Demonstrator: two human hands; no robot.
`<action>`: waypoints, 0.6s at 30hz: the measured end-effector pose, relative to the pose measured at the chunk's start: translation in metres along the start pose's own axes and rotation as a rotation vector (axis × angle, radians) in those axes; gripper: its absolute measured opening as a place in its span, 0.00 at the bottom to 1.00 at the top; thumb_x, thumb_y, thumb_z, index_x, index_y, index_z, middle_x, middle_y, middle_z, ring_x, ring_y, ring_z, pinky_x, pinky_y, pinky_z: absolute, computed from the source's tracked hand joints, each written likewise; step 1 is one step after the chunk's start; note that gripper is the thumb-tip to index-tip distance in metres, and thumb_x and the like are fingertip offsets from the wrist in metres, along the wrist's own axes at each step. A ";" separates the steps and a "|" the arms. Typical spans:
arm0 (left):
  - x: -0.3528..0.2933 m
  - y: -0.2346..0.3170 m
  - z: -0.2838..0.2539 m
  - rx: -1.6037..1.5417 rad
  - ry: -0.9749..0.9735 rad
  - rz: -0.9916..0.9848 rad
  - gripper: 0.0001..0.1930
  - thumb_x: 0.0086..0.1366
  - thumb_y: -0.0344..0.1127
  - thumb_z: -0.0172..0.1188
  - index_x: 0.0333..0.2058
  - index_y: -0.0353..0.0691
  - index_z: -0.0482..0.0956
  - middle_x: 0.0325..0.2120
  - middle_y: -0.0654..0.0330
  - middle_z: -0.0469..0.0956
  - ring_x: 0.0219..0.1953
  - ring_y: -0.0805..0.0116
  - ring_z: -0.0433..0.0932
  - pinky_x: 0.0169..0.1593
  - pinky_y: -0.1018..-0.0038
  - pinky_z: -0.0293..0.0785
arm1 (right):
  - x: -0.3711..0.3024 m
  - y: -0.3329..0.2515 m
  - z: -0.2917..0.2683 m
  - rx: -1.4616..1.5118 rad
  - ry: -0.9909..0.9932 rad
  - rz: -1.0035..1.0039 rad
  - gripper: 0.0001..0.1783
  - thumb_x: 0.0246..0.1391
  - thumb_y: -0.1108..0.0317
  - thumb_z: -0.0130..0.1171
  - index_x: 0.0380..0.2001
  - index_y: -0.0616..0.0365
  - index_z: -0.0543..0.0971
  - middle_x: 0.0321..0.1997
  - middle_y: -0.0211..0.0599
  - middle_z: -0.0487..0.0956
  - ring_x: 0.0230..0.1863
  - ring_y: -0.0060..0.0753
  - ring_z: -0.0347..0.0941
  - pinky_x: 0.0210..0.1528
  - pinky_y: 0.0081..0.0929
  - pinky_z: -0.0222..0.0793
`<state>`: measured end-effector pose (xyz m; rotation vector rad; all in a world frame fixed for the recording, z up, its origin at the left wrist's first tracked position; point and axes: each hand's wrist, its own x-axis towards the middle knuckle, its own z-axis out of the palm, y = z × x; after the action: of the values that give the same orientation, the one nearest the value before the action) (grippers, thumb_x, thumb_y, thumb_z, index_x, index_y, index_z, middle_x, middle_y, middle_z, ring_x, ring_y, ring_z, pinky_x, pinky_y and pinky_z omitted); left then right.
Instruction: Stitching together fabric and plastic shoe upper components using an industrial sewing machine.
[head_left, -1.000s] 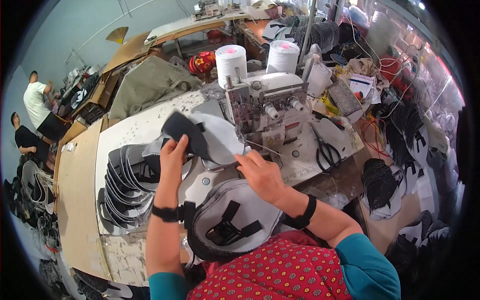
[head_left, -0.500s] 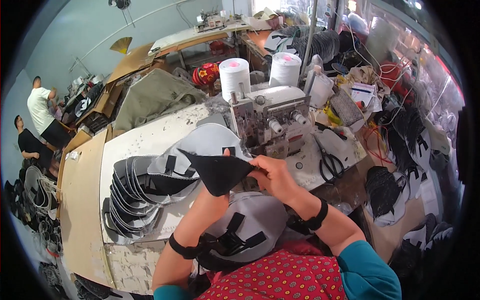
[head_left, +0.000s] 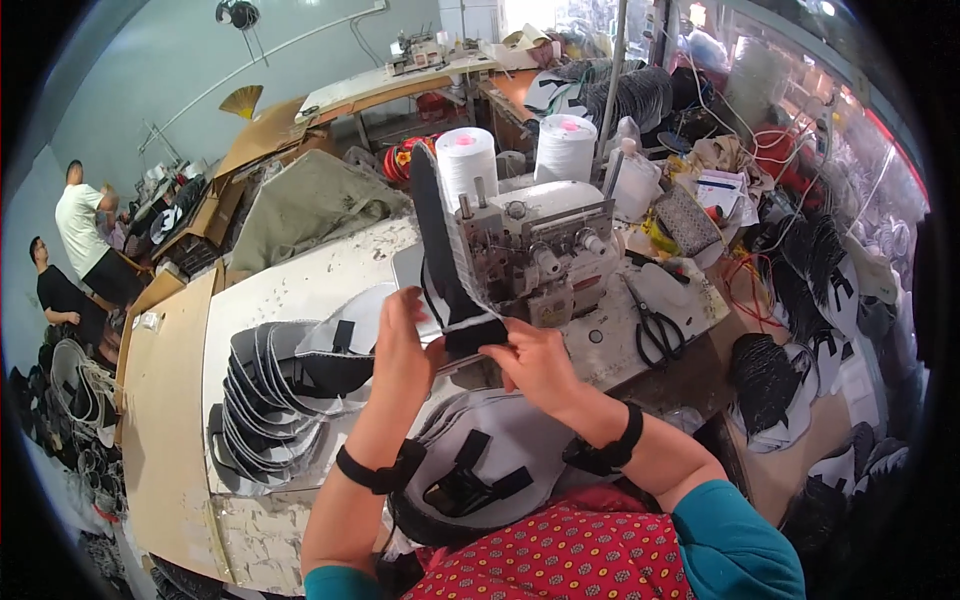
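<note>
A black fabric piece with a pale grey edge (head_left: 447, 245) stands upright before the sewing machine, its lower end folded toward me. My right hand (head_left: 538, 362) pinches the lower right corner of this piece between thumb and fingers. At its lower left side is my left hand (head_left: 400, 345), fingers raised and apart from the thumb, the thumb close to the black edge. Whether that thumb touches the fabric is hard to see. In my lap, below both hands, lies a stack of grey pieces with black tabs (head_left: 490, 455).
The sewing machine (head_left: 550, 255) stands just beyond my hands, with two white thread cones (head_left: 466, 165) behind it. Black scissors (head_left: 657, 335) lie at right. Overlapping grey-black pieces (head_left: 265, 400) sit on the white table (head_left: 290, 285) at left. Two people (head_left: 80, 235) are far left.
The black piece has turned from lying broad across my hands to standing upright by the machine. My left hand has come from beneath it to its left side, and its fingers have spread.
</note>
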<state>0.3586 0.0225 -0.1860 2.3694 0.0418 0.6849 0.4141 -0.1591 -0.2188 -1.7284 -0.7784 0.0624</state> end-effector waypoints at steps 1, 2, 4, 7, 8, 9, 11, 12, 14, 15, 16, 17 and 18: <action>0.001 -0.002 0.003 -0.298 -0.071 -0.210 0.31 0.47 0.15 0.63 0.52 0.33 0.64 0.39 0.57 0.70 0.34 0.68 0.75 0.39 0.72 0.74 | -0.003 0.003 -0.002 0.102 -0.010 0.095 0.08 0.53 0.76 0.61 0.36 0.65 0.76 0.23 0.41 0.77 0.15 0.30 0.73 0.18 0.26 0.66; 0.000 -0.004 0.007 -0.420 -0.116 -0.187 0.30 0.49 0.16 0.63 0.52 0.34 0.64 0.39 0.59 0.70 0.33 0.71 0.74 0.38 0.74 0.74 | -0.006 0.005 -0.005 0.206 -0.028 0.236 0.09 0.52 0.77 0.61 0.37 0.65 0.77 0.25 0.41 0.78 0.15 0.29 0.74 0.19 0.25 0.66; -0.002 -0.011 0.014 -0.772 -0.292 -0.306 0.30 0.52 0.16 0.64 0.53 0.40 0.64 0.37 0.62 0.70 0.34 0.77 0.72 0.37 0.79 0.72 | -0.014 0.009 -0.011 0.134 -0.015 0.062 0.10 0.51 0.78 0.60 0.38 0.65 0.77 0.27 0.40 0.80 0.18 0.27 0.75 0.19 0.24 0.67; -0.009 -0.025 0.016 -0.596 -0.259 -0.074 0.09 0.65 0.28 0.52 0.44 0.37 0.73 0.30 0.62 0.74 0.35 0.75 0.73 0.40 0.78 0.70 | -0.025 0.012 -0.018 -0.056 0.050 -0.285 0.12 0.49 0.82 0.58 0.39 0.63 0.78 0.35 0.36 0.83 0.25 0.23 0.77 0.24 0.24 0.71; -0.010 -0.031 0.014 -0.820 -0.256 -0.164 0.12 0.68 0.36 0.47 0.36 0.35 0.76 0.31 0.61 0.75 0.35 0.74 0.73 0.41 0.77 0.69 | -0.030 0.013 -0.021 -0.038 -0.029 -0.183 0.13 0.48 0.83 0.58 0.39 0.63 0.78 0.37 0.36 0.83 0.26 0.24 0.78 0.26 0.24 0.72; -0.009 -0.038 0.008 -0.743 -0.270 -0.204 0.16 0.69 0.39 0.44 0.33 0.33 0.76 0.32 0.60 0.76 0.36 0.73 0.74 0.41 0.77 0.69 | -0.034 0.014 -0.024 0.002 -0.111 -0.050 0.13 0.48 0.83 0.58 0.39 0.62 0.78 0.39 0.36 0.83 0.27 0.26 0.78 0.29 0.24 0.74; -0.012 -0.045 0.003 -0.854 -0.203 -0.542 0.16 0.70 0.40 0.44 0.32 0.35 0.76 0.34 0.59 0.76 0.38 0.71 0.74 0.43 0.75 0.69 | -0.040 0.016 -0.023 0.067 -0.116 -0.088 0.12 0.50 0.82 0.56 0.40 0.62 0.78 0.42 0.36 0.83 0.25 0.24 0.76 0.29 0.22 0.73; -0.013 -0.046 0.003 -0.891 -0.147 -0.278 0.16 0.70 0.41 0.43 0.33 0.36 0.76 0.37 0.58 0.77 0.41 0.70 0.74 0.47 0.75 0.67 | -0.042 0.018 -0.023 0.014 -0.099 -0.172 0.11 0.52 0.81 0.56 0.40 0.62 0.78 0.43 0.36 0.82 0.24 0.23 0.75 0.27 0.21 0.73; -0.013 -0.048 0.004 -0.927 -0.057 -0.294 0.16 0.70 0.41 0.43 0.34 0.37 0.76 0.38 0.59 0.76 0.42 0.70 0.73 0.49 0.76 0.66 | -0.043 0.021 -0.021 0.110 -0.132 -0.012 0.08 0.56 0.79 0.55 0.39 0.62 0.77 0.45 0.37 0.82 0.21 0.23 0.74 0.23 0.21 0.71; -0.013 -0.048 0.006 -0.975 0.028 -0.283 0.16 0.70 0.42 0.44 0.36 0.37 0.76 0.39 0.59 0.76 0.44 0.69 0.73 0.51 0.76 0.64 | -0.043 0.023 -0.020 0.095 -0.125 -0.039 0.08 0.56 0.79 0.55 0.39 0.62 0.77 0.45 0.37 0.82 0.21 0.23 0.74 0.23 0.21 0.71; -0.011 -0.050 0.008 -0.970 0.020 -0.313 0.13 0.71 0.41 0.46 0.38 0.38 0.75 0.38 0.63 0.76 0.44 0.74 0.71 0.51 0.79 0.62 | -0.041 0.025 -0.017 0.088 -0.117 -0.040 0.07 0.55 0.79 0.56 0.39 0.62 0.77 0.45 0.38 0.82 0.20 0.24 0.73 0.23 0.21 0.72; -0.008 -0.051 0.010 -1.003 0.015 -0.335 0.13 0.71 0.41 0.46 0.38 0.38 0.75 0.38 0.63 0.76 0.44 0.74 0.71 0.51 0.79 0.62 | -0.038 0.027 -0.015 0.080 -0.110 -0.040 0.07 0.55 0.78 0.57 0.38 0.61 0.76 0.44 0.38 0.82 0.19 0.25 0.73 0.24 0.22 0.73; -0.005 -0.054 0.011 -0.986 0.015 -0.340 0.12 0.72 0.40 0.47 0.39 0.38 0.75 0.37 0.65 0.76 0.42 0.76 0.71 0.49 0.81 0.62 | -0.036 0.028 -0.012 0.079 -0.107 -0.038 0.07 0.55 0.78 0.57 0.38 0.61 0.76 0.44 0.38 0.82 0.19 0.25 0.73 0.24 0.22 0.73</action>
<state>0.3679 0.0566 -0.2280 1.3636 0.0873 0.4085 0.4044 -0.1913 -0.2519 -1.6453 -0.8760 0.1592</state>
